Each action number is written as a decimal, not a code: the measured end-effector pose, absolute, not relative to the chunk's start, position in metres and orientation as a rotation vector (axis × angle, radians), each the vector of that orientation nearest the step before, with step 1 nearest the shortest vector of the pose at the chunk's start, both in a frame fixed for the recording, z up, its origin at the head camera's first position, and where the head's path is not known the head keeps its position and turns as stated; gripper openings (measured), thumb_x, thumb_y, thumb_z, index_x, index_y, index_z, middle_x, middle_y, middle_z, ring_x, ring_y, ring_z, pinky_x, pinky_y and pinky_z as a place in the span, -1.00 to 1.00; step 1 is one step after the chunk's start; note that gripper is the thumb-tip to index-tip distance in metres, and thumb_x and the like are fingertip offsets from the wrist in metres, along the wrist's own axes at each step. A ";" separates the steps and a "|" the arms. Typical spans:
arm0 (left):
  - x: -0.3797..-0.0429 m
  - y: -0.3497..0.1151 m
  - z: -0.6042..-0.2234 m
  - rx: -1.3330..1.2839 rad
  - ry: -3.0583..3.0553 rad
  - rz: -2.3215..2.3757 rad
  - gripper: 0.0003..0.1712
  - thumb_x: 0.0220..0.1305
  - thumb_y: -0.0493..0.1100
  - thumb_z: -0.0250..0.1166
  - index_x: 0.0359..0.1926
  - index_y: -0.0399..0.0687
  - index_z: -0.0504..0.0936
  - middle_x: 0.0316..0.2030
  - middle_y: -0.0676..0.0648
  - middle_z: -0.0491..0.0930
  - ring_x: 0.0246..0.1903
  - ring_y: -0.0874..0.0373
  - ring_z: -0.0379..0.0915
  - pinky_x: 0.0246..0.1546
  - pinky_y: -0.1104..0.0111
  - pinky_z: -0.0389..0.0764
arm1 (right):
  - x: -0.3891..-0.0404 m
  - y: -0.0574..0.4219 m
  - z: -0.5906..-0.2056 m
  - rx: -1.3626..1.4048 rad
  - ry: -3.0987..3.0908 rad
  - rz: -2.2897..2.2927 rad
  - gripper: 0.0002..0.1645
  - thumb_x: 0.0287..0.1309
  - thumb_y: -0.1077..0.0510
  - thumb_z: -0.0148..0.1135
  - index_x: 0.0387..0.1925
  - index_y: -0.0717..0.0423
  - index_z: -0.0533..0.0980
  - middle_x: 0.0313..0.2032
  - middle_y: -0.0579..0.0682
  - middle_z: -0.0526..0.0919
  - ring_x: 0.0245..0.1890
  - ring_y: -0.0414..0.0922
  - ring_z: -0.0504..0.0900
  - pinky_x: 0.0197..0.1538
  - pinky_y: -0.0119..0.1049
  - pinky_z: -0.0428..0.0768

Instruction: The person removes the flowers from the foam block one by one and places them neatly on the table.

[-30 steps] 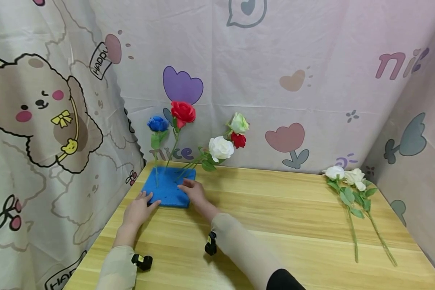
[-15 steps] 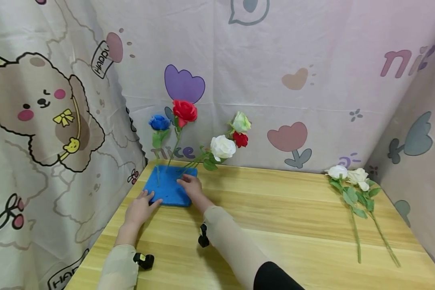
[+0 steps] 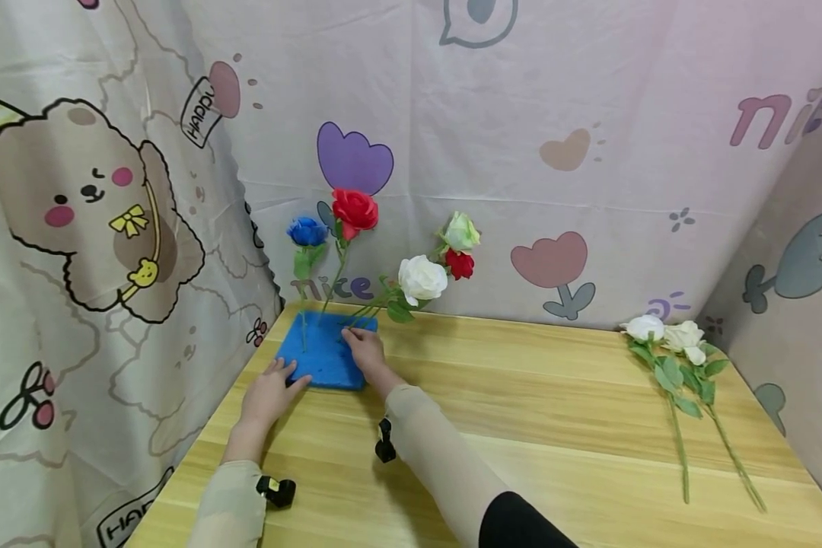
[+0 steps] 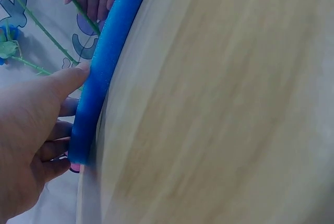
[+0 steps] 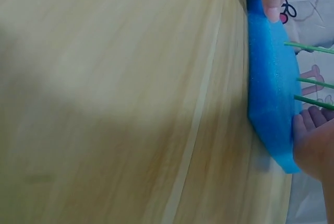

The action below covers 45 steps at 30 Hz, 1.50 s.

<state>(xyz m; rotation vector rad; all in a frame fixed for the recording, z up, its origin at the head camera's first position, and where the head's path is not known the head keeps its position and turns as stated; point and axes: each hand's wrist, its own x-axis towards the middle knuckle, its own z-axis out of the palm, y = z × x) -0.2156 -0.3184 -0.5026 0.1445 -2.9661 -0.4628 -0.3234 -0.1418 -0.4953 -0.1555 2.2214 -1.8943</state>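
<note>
A blue foam block point(image 3: 327, 365) lies at the table's back left, with several artificial roses stuck in it. My left hand point(image 3: 267, 392) rests over its front-left corner. In the left wrist view, the thumb point(image 4: 78, 75) presses near the front edge while the other fingers lie along the left side. My right hand point(image 3: 366, 354) is at the block's right side, pinching a rose stem close to the foam. Blue rose point(image 3: 307, 231) and large red rose point(image 3: 355, 213) stand up; a white rose point(image 3: 422, 279), a pale green rose point(image 3: 462, 232) and a small red rose point(image 3: 460, 264) lean right.
Two loose white roses, one whiter point(image 3: 644, 328) and one creamier point(image 3: 685, 339), lie on the right of the wooden table point(image 3: 520, 396). Printed cloth point(image 3: 479, 114) hangs behind the table and at both sides, close behind the flowers.
My right hand has moved slightly back along the foam, to the base of the leaning stems. My left hand stays at the front-left corner. The whole view has shifted slightly.
</note>
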 end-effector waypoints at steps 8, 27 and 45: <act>-0.215 -0.319 -0.506 0.148 -2.969 -0.481 -0.26 0.36 0.16 0.16 0.31 -0.31 0.40 0.35 -0.49 0.21 0.38 -0.41 0.08 0.29 -0.23 0.28 | -0.320 -0.139 -0.499 -0.136 2.183 -1.920 -0.45 0.35 -0.16 0.11 0.24 0.00 0.52 0.24 -0.02 0.56 0.27 0.00 0.50 0.28 -0.06 0.52; -0.217 -0.320 -0.511 0.153 -2.943 -0.486 -0.27 0.35 0.16 0.18 0.31 -0.29 0.42 0.35 -0.47 0.23 0.39 -0.38 0.10 0.29 -0.22 0.29 | -0.309 -0.144 -0.504 -0.166 2.281 -2.051 -0.52 0.41 -0.08 0.04 0.17 0.06 0.57 0.16 -0.03 0.63 0.23 -0.03 0.54 0.25 -0.11 0.56; -0.216 -0.322 -0.509 0.154 -2.935 -0.482 -0.27 0.34 0.16 0.19 0.30 -0.29 0.43 0.34 -0.48 0.24 0.38 -0.38 0.12 0.28 -0.22 0.30 | -0.308 -0.149 -0.502 -0.283 2.452 -2.089 -0.60 0.42 0.00 0.04 0.00 0.16 0.65 -0.41 0.23 0.63 -0.53 -0.28 0.29 -0.44 -0.48 0.26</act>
